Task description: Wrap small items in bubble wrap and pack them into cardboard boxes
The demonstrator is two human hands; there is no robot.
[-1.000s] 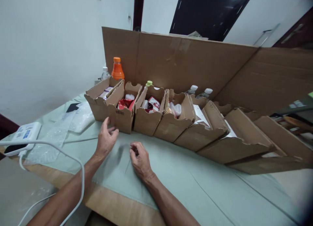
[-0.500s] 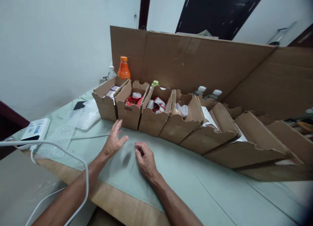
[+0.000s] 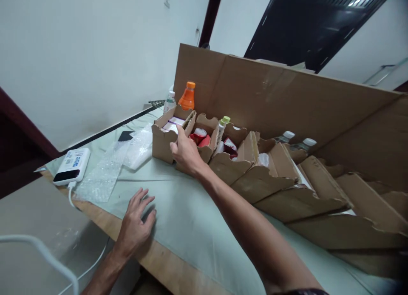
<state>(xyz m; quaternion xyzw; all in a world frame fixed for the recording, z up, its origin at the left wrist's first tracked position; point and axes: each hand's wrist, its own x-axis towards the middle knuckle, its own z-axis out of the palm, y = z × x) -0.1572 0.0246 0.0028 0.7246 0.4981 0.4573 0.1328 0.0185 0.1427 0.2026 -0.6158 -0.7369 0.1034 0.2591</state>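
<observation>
My right hand (image 3: pixel 185 150) reaches to the front of the leftmost cardboard bin (image 3: pixel 162 145), where that bin meets its neighbour. Its thumb and index finger stand apart, nothing shows between them, and the other fingers are partly hidden. White boxes with purple edges (image 3: pixel 172 124) lie inside that bin. Red packets (image 3: pixel 204 140) and a clear wrapped item fill the second bin (image 3: pixel 205 121). Low over the table's front edge, my left hand (image 3: pixel 136 220) is open and holds nothing, its fingers spread.
More cardboard bins (image 3: pixel 270 180) run to the right before a tall cardboard panel (image 3: pixel 255 91). Behind the bins stand an orange bottle (image 3: pixel 187 98) and clear bottles (image 3: pixel 170 103). Bubble wrap (image 3: pixel 102 176), a white power bank (image 3: pixel 72 165) and its cable (image 3: pixel 47 256) are at left.
My right hand has moved forward and left from the table to the leftmost bins. My left hand has drawn back toward the table edge. The view has turned left.
</observation>
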